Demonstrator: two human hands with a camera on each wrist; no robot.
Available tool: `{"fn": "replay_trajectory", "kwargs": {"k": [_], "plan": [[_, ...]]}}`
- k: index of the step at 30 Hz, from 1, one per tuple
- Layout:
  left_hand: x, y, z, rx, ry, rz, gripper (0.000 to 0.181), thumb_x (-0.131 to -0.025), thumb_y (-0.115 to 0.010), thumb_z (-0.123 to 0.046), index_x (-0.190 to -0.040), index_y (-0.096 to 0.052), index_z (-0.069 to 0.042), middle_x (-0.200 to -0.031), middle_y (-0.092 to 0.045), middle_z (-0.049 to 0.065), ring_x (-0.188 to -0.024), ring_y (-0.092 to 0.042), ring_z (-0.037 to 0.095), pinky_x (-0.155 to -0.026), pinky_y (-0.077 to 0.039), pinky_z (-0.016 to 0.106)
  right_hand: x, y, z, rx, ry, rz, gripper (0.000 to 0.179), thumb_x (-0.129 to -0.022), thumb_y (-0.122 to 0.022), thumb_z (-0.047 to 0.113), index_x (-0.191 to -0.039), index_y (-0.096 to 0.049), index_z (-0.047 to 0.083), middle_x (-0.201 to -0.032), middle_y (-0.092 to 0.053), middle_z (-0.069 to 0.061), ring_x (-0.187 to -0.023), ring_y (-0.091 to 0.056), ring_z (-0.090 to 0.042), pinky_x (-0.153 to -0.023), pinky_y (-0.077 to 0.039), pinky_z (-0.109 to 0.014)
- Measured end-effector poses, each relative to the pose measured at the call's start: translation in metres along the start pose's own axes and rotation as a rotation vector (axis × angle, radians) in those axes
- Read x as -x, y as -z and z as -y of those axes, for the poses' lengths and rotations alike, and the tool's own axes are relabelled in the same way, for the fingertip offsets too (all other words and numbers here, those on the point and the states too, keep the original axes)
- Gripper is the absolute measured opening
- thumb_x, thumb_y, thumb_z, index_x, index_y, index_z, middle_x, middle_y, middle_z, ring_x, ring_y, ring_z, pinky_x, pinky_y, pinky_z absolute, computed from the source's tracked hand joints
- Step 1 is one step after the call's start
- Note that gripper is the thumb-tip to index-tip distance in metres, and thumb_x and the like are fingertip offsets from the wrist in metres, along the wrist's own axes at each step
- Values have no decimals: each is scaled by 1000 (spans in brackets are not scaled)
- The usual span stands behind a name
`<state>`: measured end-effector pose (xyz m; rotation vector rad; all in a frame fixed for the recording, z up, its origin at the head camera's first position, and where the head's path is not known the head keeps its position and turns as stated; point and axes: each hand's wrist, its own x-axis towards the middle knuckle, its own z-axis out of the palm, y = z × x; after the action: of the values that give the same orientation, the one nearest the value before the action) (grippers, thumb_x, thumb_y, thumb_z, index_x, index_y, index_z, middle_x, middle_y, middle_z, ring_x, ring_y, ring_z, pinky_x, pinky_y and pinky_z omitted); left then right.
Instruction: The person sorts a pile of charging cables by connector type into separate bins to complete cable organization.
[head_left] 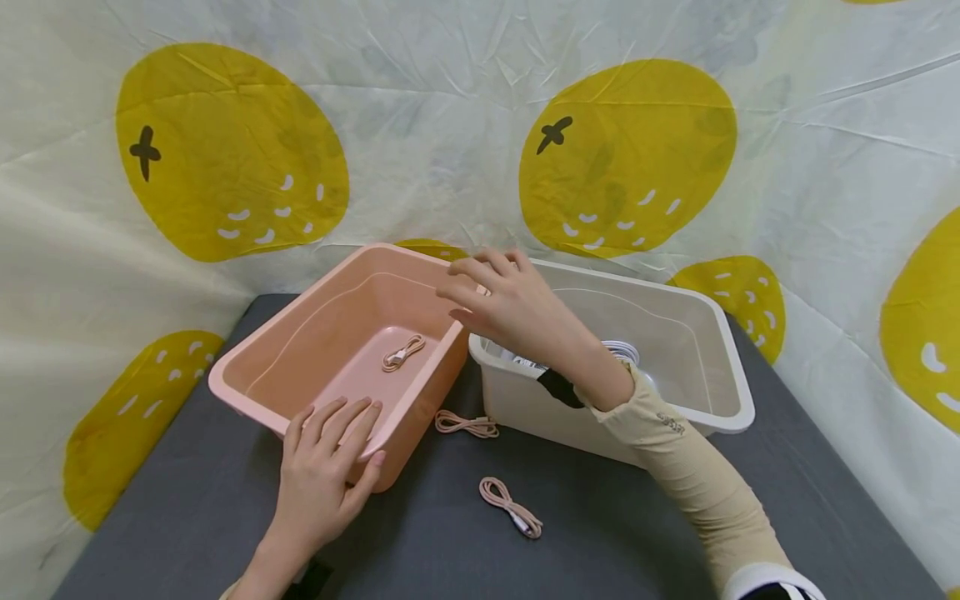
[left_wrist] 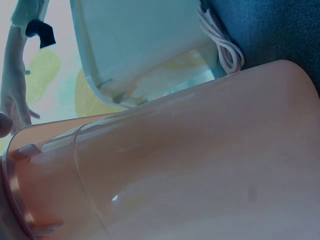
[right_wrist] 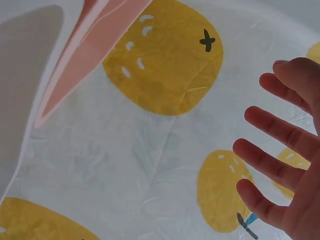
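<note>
My left hand (head_left: 321, 467) holds the near rim of a pink plastic bin (head_left: 423, 433), fingers over the edge and thumb by the near right corner. In the left wrist view the bin's outer wall (left_wrist: 200, 160) fills much of the picture. Inside the bin lies a bundled pink cable (head_left: 403, 353). Raised above where the two bins meet is my right hand (head_left: 510, 302), its fingers spread and nothing held, as the right wrist view of the hand (right_wrist: 295, 150) also shows. Beneath that forearm stands a white bin (head_left: 555, 429) with coiled white cable (head_left: 622, 351) in it.
Two more bundled pink cables lie on the dark grey table cover (head_left: 600, 525): one cable (head_left: 467, 424) between the bins, another cable (head_left: 511, 507) nearer the front. Behind the table hangs a white cloth (head_left: 450, 125) printed with yellow fruit.
</note>
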<state>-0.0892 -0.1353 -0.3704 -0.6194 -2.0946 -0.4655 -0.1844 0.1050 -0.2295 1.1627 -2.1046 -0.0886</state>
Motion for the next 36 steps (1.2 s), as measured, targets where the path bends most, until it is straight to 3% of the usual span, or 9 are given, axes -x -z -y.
{"fn": "replay_trajectory", "kwargs": {"k": [5,14,20,23,26,30,32,34,36], "plan": [[0,0,0,0,1,-1,47,-91,-36,-42,-111,-63,-9,-108,-63,10,-103,-50,32,-90,-28,52,17,7,5,-10,6,35,36,-80,-66,25,-115,-58,21,-114,-58,-4,-101,-51,-25,-80,-40,-40],[0,0,0,0,0,-1,47,-91,-36,-43,-112,-62,-9,-108,-62,10,-104,-50,32,-90,-28,52,48,19,18,-41,41,6,32,-77,-69,25,-109,-61,23,-112,-60,-3,-101,-54,-22,-81,-41,-39],[0,0,0,-3,1,1,47,-91,-36,-43,-112,-62,-10,-109,-62,10,-104,-50,32,-89,-28,51,72,20,33,-46,66,58,31,-78,-68,25,-107,-58,21,-112,-58,-1,-101,-52,-21,-82,-42,-40],[0,0,0,-1,2,2,47,-91,-36,-43,-112,-62,-10,-109,-62,10,-104,-50,32,-90,-27,52,85,15,40,-30,80,77,26,-81,-63,26,-106,-57,22,-110,-58,0,-101,-53,-21,-81,-42,-40],[0,0,0,-1,3,3,48,-91,-36,-43,-112,-62,-10,-109,-62,10,-105,-50,31,-90,-27,52,96,7,47,-8,93,63,19,-90,-50,28,-106,-58,22,-106,-59,1,-99,-54,-20,-78,-43,-37],[0,0,0,0,4,5,48,-90,-36,-43,-112,-63,-10,-109,-62,10,-105,-50,31,-90,-27,52,112,-5,57,-7,109,54,32,-97,-30,29,-107,-59,20,-102,-60,0,-95,-55,-20,-76,-42,-35],[0,0,0,0,4,4,48,-91,-36,-43,-112,-63,-10,-109,-62,10,-105,-50,32,-90,-27,52,119,-11,63,-28,113,78,29,-96,-34,29,-108,-59,20,-102,-60,0,-95,-54,-20,-77,-42,-35],[0,0,0,1,5,4,48,-91,-36,-43,-112,-63,-10,-109,-62,10,-105,-50,32,-90,-27,52,126,-17,68,-35,119,114,23,-92,-47,30,-110,-58,21,-103,-59,0,-95,-53,-19,-77,-42,-35],[0,0,0,0,4,3,47,-91,-36,-43,-111,-63,-10,-109,-62,10,-104,-50,32,-89,-28,52,132,-22,74,-35,120,163,30,-83,-61,30,-111,-57,22,-105,-59,1,-96,-52,-19,-78,-41,-34]]}}
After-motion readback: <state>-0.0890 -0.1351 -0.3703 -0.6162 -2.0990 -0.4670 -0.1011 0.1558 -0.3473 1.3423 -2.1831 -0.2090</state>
